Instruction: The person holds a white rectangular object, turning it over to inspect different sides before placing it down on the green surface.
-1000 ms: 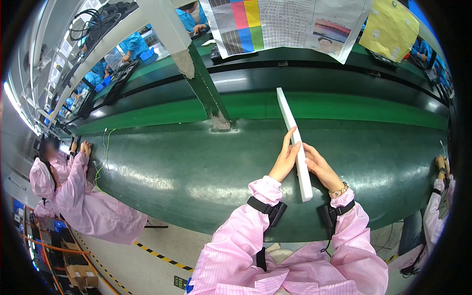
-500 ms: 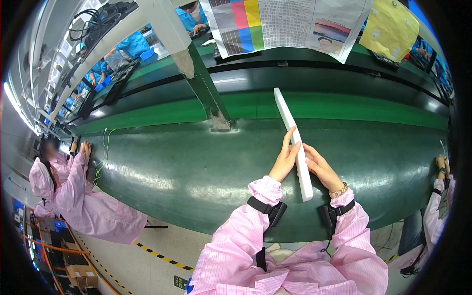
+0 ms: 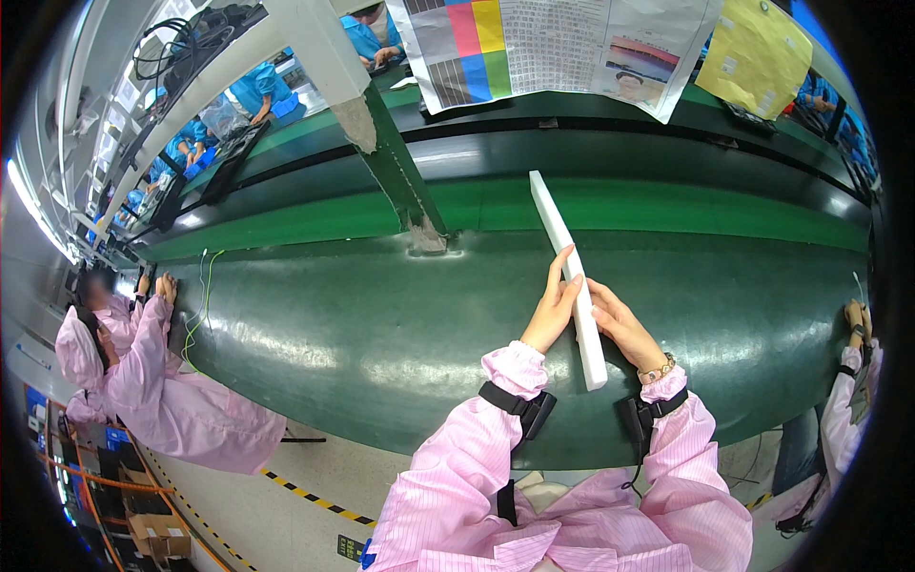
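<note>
Between my two hands I hold a slim white box-like piece point(image 3: 589, 348), edge up and tilted, its far end pointing away and slightly left over the green work surface. My left hand point(image 3: 551, 310) grips its left side, with the index finger stretched along the upper edge. On the right side, my right hand point(image 3: 624, 329) presses against it, its fingers partly hidden behind the piece. The broad faces of the white piece are not visible, so its exact kind cannot be told.
The green bench point(image 3: 381, 315) spreads around my hands, with a post point(image 3: 405, 181) at its back edge. Printed sheets point(image 3: 562, 52) hang ahead beside a yellow sheet point(image 3: 758, 57). A green cable point(image 3: 198, 319) lies at left. Co-workers in pink point(image 3: 157, 391) sit left; another person point(image 3: 848, 410) is right.
My hands and the white piece stay in place. Only the people in blue across the bench at the far left have shifted slightly.
</note>
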`<state>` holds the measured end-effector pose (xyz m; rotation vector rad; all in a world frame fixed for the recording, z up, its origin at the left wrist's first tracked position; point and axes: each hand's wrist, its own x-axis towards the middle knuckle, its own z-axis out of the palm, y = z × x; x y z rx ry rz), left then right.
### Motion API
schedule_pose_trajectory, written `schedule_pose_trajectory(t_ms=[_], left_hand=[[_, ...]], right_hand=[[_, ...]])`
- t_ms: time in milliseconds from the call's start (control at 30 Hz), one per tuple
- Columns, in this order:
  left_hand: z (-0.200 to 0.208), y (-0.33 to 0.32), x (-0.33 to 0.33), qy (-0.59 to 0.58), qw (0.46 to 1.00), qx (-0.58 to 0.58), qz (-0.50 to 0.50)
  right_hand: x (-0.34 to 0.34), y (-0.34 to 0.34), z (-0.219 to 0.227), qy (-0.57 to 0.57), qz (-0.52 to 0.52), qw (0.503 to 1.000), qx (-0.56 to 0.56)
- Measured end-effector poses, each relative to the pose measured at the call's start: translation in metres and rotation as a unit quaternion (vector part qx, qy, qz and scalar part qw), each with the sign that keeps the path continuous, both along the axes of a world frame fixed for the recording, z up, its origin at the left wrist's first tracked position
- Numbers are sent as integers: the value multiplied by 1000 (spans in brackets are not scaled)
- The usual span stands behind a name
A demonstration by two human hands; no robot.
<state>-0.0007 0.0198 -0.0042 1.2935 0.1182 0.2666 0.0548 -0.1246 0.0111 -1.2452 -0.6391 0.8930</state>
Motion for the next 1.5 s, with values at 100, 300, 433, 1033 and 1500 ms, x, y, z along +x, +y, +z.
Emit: schedule_pose_trajectory(t_ms=[100,300,433,1033,1500], left_hand=[[1,0,0,3,1000,-6,-5],[-8,4,2,9,999,35,-8],[-10,5,2,8,999,32,-12],[-1,1,1,-3,1000,6,4],[2,-1,-1,2,1000,8,13]], right_hand=[[0,0,-1,-3,-4,1000,-2],[0,1,-2,-7,-7,1000,-1],[0,1,-2,-7,-8,1000,-1],[-1,0,0,0,-2,1000,3],[0,1,0,-19,-6,1000,5]])
